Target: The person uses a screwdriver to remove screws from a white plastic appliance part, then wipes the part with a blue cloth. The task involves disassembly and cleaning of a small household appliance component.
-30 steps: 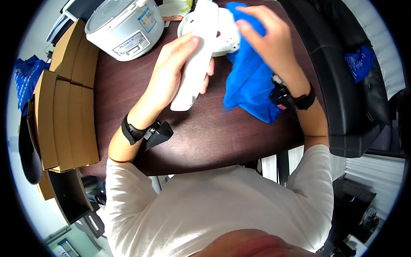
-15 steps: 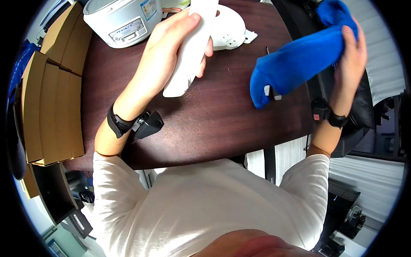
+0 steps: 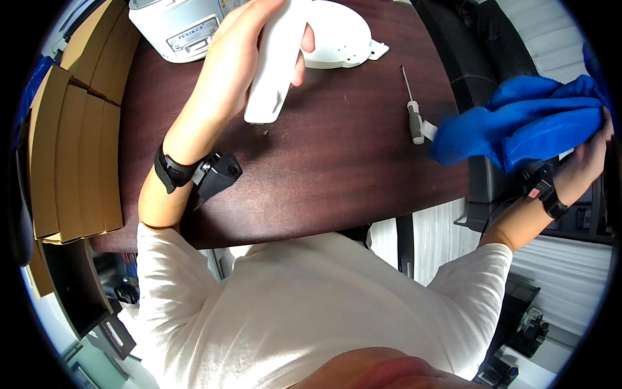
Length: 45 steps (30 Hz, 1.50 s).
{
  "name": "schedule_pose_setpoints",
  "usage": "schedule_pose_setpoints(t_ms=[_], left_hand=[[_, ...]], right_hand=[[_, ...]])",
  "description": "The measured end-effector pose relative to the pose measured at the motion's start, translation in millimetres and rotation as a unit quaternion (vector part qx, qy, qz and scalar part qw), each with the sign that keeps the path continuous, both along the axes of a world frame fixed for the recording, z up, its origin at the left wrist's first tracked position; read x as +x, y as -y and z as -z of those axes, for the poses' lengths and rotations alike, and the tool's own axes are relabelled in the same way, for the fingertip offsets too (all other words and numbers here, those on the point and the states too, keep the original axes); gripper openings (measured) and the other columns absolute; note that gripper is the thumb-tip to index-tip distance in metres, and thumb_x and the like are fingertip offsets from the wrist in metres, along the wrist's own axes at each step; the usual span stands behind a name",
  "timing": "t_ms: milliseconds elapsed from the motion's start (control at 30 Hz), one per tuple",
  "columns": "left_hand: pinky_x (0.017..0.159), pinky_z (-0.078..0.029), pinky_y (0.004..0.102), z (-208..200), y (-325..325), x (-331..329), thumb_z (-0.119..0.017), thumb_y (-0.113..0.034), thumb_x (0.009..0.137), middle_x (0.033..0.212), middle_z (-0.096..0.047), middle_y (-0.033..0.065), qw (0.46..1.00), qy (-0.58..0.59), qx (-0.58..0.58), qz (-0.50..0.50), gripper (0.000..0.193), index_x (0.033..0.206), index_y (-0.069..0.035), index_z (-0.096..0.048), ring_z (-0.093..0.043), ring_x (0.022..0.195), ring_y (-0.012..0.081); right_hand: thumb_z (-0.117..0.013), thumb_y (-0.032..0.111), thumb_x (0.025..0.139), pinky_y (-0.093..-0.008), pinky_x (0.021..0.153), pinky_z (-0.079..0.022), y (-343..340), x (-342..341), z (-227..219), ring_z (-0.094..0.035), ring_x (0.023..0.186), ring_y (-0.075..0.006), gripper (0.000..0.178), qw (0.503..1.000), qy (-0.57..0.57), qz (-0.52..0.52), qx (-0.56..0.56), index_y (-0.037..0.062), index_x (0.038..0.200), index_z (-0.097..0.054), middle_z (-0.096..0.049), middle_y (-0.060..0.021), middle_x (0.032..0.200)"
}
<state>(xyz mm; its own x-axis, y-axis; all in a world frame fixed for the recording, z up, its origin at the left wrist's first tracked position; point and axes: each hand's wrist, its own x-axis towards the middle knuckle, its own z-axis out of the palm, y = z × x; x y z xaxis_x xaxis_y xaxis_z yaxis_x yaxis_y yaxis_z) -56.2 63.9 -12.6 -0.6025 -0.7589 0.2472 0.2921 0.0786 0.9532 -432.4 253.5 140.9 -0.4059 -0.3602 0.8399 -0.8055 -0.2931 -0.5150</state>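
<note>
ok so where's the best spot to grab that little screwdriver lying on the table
Probably the grey-and-white handle of the screwdriver, at its near end. It lies flat on the dark table, thin shaft pointing away, so pinch the thicker handle from above. The right hand holding the blue cloth is the closer one; the cloth hangs just beside the handle.

Bright, even indoor light, strong fisheye bend.
The dark surface [image 3: 337, 168] shows a soft sheen and faint shadows (no harsh glare); edges curve and darken into a black rim, centre reasonably sharp.
</note>
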Motion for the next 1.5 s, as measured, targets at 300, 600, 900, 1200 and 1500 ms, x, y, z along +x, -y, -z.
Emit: schedule_pose_setpoints(t_ms=[300, 600, 900, 1200, 1500], left_hand=[[0.047, -0.053, 0.0243, 33, 2, -15, -0.029, -0.036, 0.103, 0.079, -0.064, 0.0075, 0.973, -0.029, 0.191, 0.126, 0.053, 0.132, 0.006, -0.047, -0.061, 0.053, 0.0147], [0.046, -0.052, 0.0285, 76, 0, -32, -0.022, -0.040, 0.104, 0.079, -0.063, 0.0116, 0.937, -0.007, 0.313, 0.158, 0.052, 0.126, -0.001, -0.049, -0.059, 0.052, 0.0174], [0.041, -0.045, 0.0276, 80, -17, -32, -0.017, -0.043, 0.104, 0.061, -0.054, 0.0062, 0.945, 0.064, 0.275, 0.166, 0.059, 0.132, 0.000, -0.046, -0.053, 0.043, 0.0162], [0.041, -0.043, 0.0273, 97, -23, -31, -0.028, -0.042, 0.105, 0.060, -0.056, 0.0071, 0.963, 0.045, 0.230, 0.131, 0.051, 0.118, -0.001, -0.055, -0.053, 0.043, 0.0154], [0.053, -0.046, 0.0239, 50, -26, -54, -0.033, -0.045, 0.105, 0.069, -0.059, 0.0051, 0.987, 0.118, -0.028, 0.106, 0.053, 0.122, -0.001, -0.055, -0.056, 0.055, 0.0102]], right_hand=[[-0.056, 0.004, 0.086, -0.0246, 0.070, -0.050, 67, 47, 103, -0.059, 0.082, -0.0110, 0.040, 0.983, -0.111, -0.021, 0.143, 0.0116, 0.125, -0.061, -0.064, -0.0058, 0.106], [-0.056, -0.002, 0.081, -0.0345, 0.081, -0.049, 125, 138, 210, -0.062, 0.096, -0.0279, 0.039, 0.943, -0.092, -0.246, 0.204, 0.0054, 0.119, -0.057, -0.060, -0.0143, 0.108], [-0.061, 0.015, 0.093, -0.0367, 0.088, -0.048, 146, 141, 238, -0.060, 0.103, -0.0288, 0.029, 0.929, -0.122, -0.280, 0.210, 0.0022, 0.119, -0.057, -0.057, -0.0141, 0.112], [-0.062, 0.014, 0.092, -0.0357, 0.086, -0.049, 151, 139, 239, -0.061, 0.100, -0.0291, 0.026, 0.926, -0.131, -0.284, 0.211, 0.0019, 0.115, -0.059, -0.057, -0.0137, 0.109], [-0.063, 0.013, 0.092, -0.0344, 0.086, -0.048, 133, 118, 184, -0.060, 0.099, -0.0268, 0.027, 0.965, -0.153, -0.195, 0.086, 0.0047, 0.117, -0.060, -0.058, -0.0138, 0.110]])
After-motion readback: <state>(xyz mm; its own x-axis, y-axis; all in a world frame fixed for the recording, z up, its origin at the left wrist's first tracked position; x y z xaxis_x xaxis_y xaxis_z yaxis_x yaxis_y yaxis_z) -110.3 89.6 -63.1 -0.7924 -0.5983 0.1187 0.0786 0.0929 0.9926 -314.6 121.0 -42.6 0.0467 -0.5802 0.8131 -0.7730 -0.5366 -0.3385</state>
